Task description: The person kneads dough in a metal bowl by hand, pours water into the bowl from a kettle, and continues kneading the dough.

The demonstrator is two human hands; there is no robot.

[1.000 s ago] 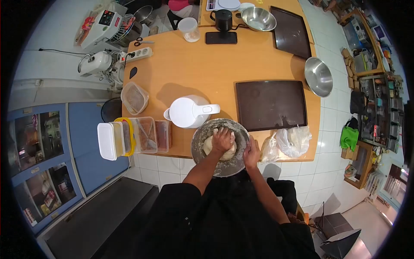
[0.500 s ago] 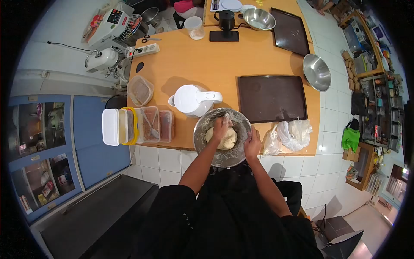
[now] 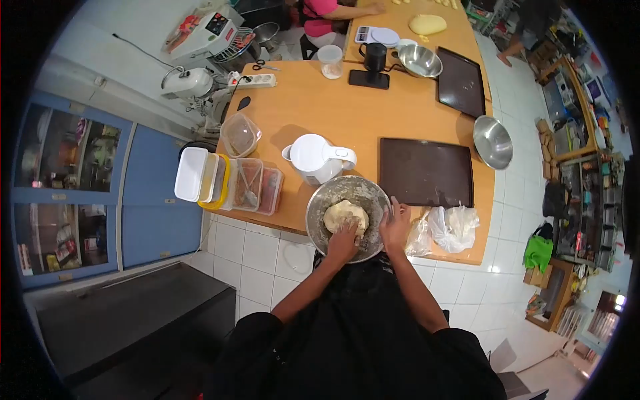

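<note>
A metal mixing bowl (image 3: 316, 207) sits at the table's near edge, its inner wall smeared with flour or dough. Inside it lies a pale round lump of dough (image 3: 346, 215). My left hand (image 3: 344, 243) reaches into the bowl, its fingers stretched out and touching the near side of the dough. At the bowl's right rim, my right hand (image 3: 395, 227) grips the edge, thumb and fingers around it. Just behind the bowl stands a white electric kettle (image 3: 312, 157).
Right of the bowl are a dark baking tray (image 3: 427, 172) and white plastic bags (image 3: 455, 228). Lidded plastic containers (image 3: 193, 175) stand at the left. A steel bowl (image 3: 493, 142) rests at the right edge. Across the table sits a person in pink (image 3: 321, 8).
My left hand has moved from the upper part of the dough to its near side, fingers now stretched out. My right hand stays at the rim. The camera view has tilted up.
</note>
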